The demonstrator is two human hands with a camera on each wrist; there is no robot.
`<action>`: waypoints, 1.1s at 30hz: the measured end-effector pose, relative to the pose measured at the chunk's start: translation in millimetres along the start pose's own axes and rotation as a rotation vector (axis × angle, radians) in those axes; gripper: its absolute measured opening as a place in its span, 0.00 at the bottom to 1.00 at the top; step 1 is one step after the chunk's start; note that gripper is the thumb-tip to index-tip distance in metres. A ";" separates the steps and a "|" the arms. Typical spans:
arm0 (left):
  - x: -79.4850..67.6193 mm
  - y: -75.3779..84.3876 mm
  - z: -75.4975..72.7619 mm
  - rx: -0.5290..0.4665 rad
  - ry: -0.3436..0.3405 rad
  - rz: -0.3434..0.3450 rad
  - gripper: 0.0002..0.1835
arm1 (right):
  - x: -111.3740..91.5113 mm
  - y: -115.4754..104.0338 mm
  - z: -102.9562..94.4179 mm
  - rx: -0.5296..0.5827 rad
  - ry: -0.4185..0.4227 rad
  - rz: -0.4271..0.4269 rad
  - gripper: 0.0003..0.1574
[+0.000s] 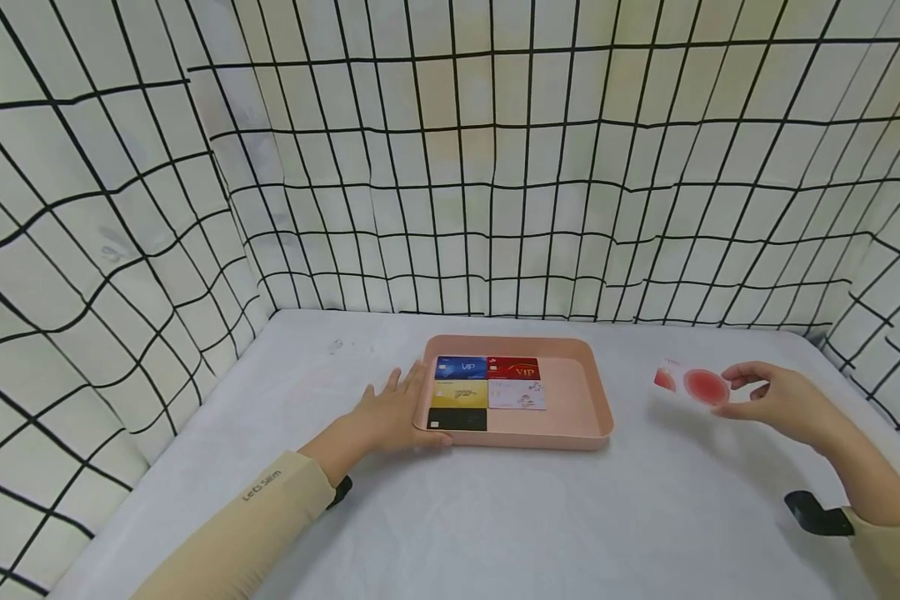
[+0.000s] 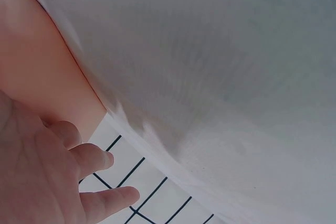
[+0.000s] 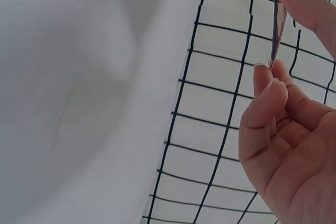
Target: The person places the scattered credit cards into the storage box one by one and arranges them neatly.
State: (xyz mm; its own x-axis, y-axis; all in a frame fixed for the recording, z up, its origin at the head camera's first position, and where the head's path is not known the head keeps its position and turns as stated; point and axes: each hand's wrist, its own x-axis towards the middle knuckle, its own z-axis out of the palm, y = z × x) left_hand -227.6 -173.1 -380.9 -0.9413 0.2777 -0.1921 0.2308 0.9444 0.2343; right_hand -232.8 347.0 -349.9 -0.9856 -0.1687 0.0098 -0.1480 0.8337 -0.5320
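A pink tray (image 1: 570,392) lies on the white table. In its left part several cards are laid in two columns: a blue VIP card (image 1: 461,367), a red VIP card (image 1: 513,368), a gold card (image 1: 460,393), a pale patterned card (image 1: 516,395) and a black card (image 1: 457,419). My left hand (image 1: 393,417) rests against the tray's left side, fingers spread straight. Off to the right of the tray, my right hand (image 1: 783,404) pinches a white card with red circles (image 1: 705,387) between thumb and fingertips, above the table. In the right wrist view that card (image 3: 278,30) appears edge-on.
White cloth with a black grid (image 1: 495,167) surrounds the table at the back and both sides. The white tabletop (image 1: 525,525) extends in front of the tray. A dark wrist strap (image 1: 817,514) sits on the right wrist.
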 end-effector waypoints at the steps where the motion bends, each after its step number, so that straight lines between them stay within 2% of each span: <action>1: -0.2 -0.5 0.2 -0.001 0.000 -0.001 0.71 | 1.4 -3.1 1.1 0.005 -0.005 -0.006 0.39; 13: 0.8 -2.3 1.7 0.003 0.001 -0.003 0.71 | 18.6 -38.3 9.4 0.018 -0.023 -0.070 0.39; 33: -1.9 0.6 -1.5 0.005 -0.008 0.001 0.70 | 38.4 -86.4 39.3 0.094 -0.062 -0.161 0.37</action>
State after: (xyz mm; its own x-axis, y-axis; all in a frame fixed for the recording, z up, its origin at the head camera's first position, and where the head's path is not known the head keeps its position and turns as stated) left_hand -226.0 -173.3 -378.9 -0.9389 0.2805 -0.1996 0.2336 0.9449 0.2293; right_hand -254.7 247.8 -336.9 -0.9424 -0.3305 0.0508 -0.2924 0.7408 -0.6048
